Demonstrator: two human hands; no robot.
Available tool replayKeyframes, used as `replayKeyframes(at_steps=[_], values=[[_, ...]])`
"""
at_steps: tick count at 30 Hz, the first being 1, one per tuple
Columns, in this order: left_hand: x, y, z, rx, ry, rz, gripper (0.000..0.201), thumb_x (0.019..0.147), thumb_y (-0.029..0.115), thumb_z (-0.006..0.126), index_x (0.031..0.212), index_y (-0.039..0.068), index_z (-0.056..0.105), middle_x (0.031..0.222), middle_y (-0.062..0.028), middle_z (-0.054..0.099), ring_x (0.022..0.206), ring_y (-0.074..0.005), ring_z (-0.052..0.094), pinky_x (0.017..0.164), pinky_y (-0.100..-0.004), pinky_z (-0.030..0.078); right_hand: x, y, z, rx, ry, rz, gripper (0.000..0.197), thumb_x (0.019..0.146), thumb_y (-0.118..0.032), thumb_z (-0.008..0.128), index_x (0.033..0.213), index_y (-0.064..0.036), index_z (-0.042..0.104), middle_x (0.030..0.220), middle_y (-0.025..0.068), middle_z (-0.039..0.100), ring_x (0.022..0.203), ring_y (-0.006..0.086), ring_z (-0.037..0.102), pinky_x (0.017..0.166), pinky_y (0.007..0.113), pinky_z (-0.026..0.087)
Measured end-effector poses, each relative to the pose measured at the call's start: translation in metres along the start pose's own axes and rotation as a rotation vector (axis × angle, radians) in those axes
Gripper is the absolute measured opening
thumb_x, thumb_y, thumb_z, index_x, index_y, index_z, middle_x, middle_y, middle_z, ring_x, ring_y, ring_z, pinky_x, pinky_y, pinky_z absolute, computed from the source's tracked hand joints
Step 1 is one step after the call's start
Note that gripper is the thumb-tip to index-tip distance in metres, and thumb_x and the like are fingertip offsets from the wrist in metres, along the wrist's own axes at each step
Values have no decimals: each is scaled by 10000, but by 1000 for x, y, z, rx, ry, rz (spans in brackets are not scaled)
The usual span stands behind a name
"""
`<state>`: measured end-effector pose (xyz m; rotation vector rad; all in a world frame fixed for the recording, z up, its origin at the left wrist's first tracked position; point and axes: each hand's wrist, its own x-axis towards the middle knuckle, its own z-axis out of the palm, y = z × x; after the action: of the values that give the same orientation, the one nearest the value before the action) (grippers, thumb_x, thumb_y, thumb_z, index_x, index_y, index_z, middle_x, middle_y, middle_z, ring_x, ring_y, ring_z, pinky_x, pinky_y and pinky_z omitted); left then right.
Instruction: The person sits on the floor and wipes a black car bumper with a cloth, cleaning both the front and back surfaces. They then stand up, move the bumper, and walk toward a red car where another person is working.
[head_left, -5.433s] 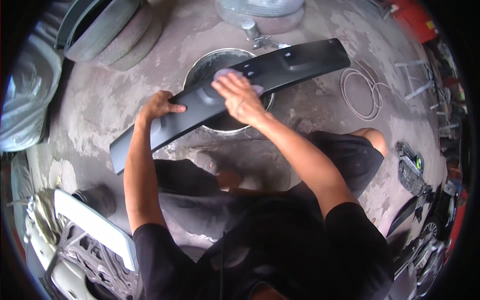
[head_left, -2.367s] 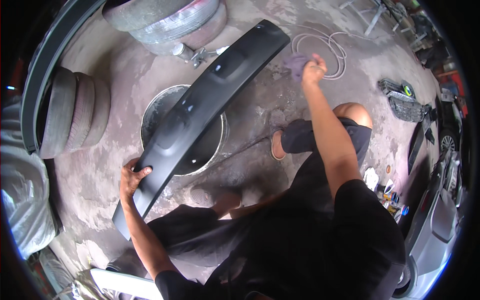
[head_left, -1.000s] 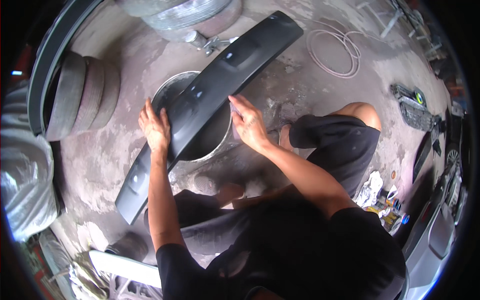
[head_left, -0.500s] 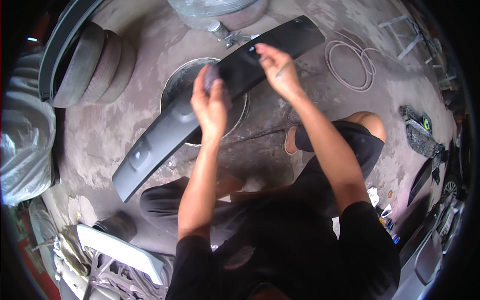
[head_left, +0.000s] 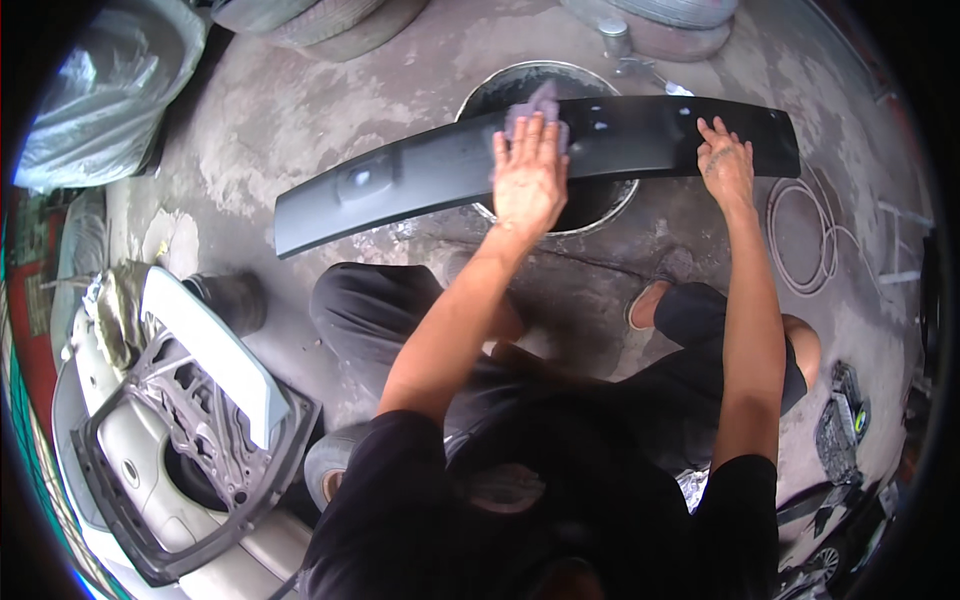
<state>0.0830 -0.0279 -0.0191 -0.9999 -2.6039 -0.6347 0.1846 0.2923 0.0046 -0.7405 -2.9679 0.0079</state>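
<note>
Dark panel [head_left: 440, 165]: long axis left-right (right end farther); left hand [head_left: 530, 180] flat on cloth [head_left: 543, 106] mid-length, right hand [head_left: 727, 165] spread near right end

Hands: two, left hand [head_left: 530, 180] and right hand [head_left: 727, 165]. Purple cloth [head_left: 540, 105]: one, under left hand. Long black trim panel [head_left: 430, 170]: one, under both. Round drum [head_left: 595, 203]: one, below left hand. Spray gun [head_left: 616, 42]: one, beyond right hand, leftward. Hose coil [head_left: 800, 235]: one, right of right hand. Tire stacks: two, one [head_left: 350, 30] far left of left hand, one [head_left: 680, 35] beyond right; tires per stack cut off, uncountable.
</note>
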Motion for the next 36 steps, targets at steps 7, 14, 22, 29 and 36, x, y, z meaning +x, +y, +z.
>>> replayKeyframes(at_steps=[7, 14, 22, 29, 36], values=[[-55, -164, -83, 256, 25, -574, 508, 1043, 300, 511, 1460, 8, 510, 1535, -195, 495, 1452, -400, 423, 1183, -662, 246, -8, -8, 0, 43, 22, 8, 542, 938, -234, 572, 1476, -170, 568, 1586, 177, 442, 1431, 466, 421, 1206, 566, 304], [17, -24, -4, 62, -32, -94, 524, 1048, 329, 468, 1478, 32, 514, 1568, -227, 442, 1470, -441, 380, 1241, -537, 245, -13, -26, -15, 37, -63, -3, 850, 942, -619, 599, 1515, -7, 459, 1599, 271, 368, 1433, 553, 362, 1175, 553, 355], [26, -52, -32, -31, -138, 23, 500, 1057, 281, 475, 1513, 76, 475, 1559, -150, 475, 1466, -339, 419, 1226, -503, 301, -12, -31, -24, -36, -126, 22, 940, 897, -728, 574, 1549, -67, 430, 1620, 226, 357, 1441, 516, 375, 1149, 529, 401], [-47, -206, -100, 164, -143, -260, 526, 1072, 288, 428, 1536, 40, 421, 1596, -165, 422, 1522, -342, 324, 1251, -505, 239, -13, -30, -19, -31, -131, 35, 948, 913, -726, 556, 1568, -59, 397, 1638, 227, 323, 1469, 507, 335, 1161, 534, 383], [-96, -331, -140, 375, -34, -672, 516, 1078, 351, 405, 1507, 70, 462, 1566, -155, 458, 1485, -367, 375, 1199, -593, 282, -12, -27, -15, -17, -99, 19, 937, 917, -711, 569, 1568, -59, 396, 1628, 238, 335, 1461, 524, 335, 1167, 529, 377]])
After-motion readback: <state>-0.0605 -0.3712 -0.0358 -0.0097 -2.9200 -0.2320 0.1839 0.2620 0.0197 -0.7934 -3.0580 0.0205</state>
